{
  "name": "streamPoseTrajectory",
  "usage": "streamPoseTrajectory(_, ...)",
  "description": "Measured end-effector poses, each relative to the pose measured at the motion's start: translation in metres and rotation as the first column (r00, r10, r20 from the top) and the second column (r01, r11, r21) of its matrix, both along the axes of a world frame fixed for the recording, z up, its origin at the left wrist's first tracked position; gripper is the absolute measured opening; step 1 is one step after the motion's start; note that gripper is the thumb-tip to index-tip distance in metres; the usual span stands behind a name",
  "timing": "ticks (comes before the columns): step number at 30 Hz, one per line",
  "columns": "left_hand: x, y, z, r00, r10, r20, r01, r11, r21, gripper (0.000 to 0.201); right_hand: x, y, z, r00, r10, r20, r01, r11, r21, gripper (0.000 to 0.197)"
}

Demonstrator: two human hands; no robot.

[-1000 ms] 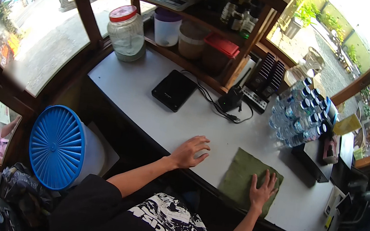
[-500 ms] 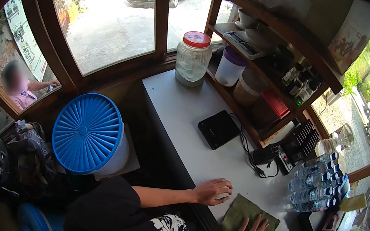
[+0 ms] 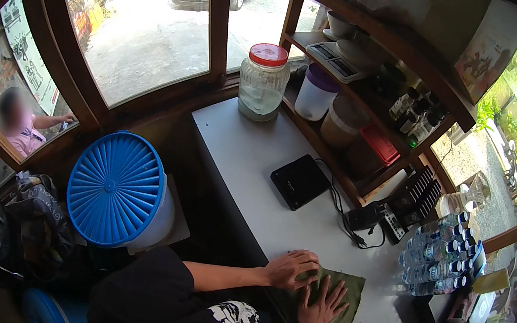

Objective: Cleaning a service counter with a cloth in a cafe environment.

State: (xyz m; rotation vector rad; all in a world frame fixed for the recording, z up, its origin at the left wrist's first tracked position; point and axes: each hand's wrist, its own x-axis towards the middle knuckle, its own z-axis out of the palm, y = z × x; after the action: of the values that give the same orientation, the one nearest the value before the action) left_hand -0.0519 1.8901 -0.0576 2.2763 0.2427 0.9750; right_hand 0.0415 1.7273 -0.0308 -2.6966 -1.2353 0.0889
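Observation:
An olive-green cloth (image 3: 342, 316) lies spread on the white tabletop close to its near edge. My right hand (image 3: 322, 305) presses flat on the cloth, fingers spread, and grips nothing. Just left of it, my left hand (image 3: 291, 270) rests cupped at the cloth's left edge. Its fingers curve down and a gap shows between thumb and fingers, with nothing visibly held. Farther off on the table lies a black square device (image 3: 299, 181), with a black cable (image 3: 345, 218) beside it.
Several water bottles (image 3: 434, 258) are grouped at the right, beside a black box (image 3: 434, 321). A red-lidded glass jar (image 3: 261, 88) occupies the far table corner, next to a wooden shelf (image 3: 385, 27). A blue-lidded tub (image 3: 114, 187) stands left of the table.
My right hand has slid left, bringing the cloth with it toward my left hand. The left hand has barely moved and now meets the cloth's edge. The view has shifted slightly.

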Motion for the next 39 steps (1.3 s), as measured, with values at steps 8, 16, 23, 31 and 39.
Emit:
streamPoseTrajectory(8,0.004,-0.005,0.003,0.999,0.022,0.024,-0.022,1.000,0.021,0.022,0.144,-0.067,0.000,0.753,-0.656,0.054,0.651,0.731,-0.202,0.071)
streamPoseTrajectory(16,0.001,-0.001,-0.001,1.000,0.022,0.017,-0.023,0.999,0.025,0.021,0.039,-0.033,-0.006,0.967,-0.234,0.098,0.248,0.955,-0.163,0.071)
streamPoseTrajectory(23,0.004,-0.005,-0.003,0.999,-0.005,0.046,0.003,0.999,0.045,0.016,0.136,-0.088,-0.004,0.786,-0.609,0.107,0.617,0.762,-0.198,0.074)
streamPoseTrajectory(31,0.001,-0.003,-0.002,0.999,0.026,0.026,-0.027,0.999,0.045,0.015,0.056,-0.015,-0.018,0.943,-0.291,0.160,0.308,0.946,-0.097,0.070)
streamPoseTrajectory(39,0.005,-0.005,-0.001,0.999,0.032,0.024,-0.033,0.998,0.057,0.014,0.123,-0.051,-0.012,0.816,-0.564,0.128,0.578,0.804,-0.139,0.071)
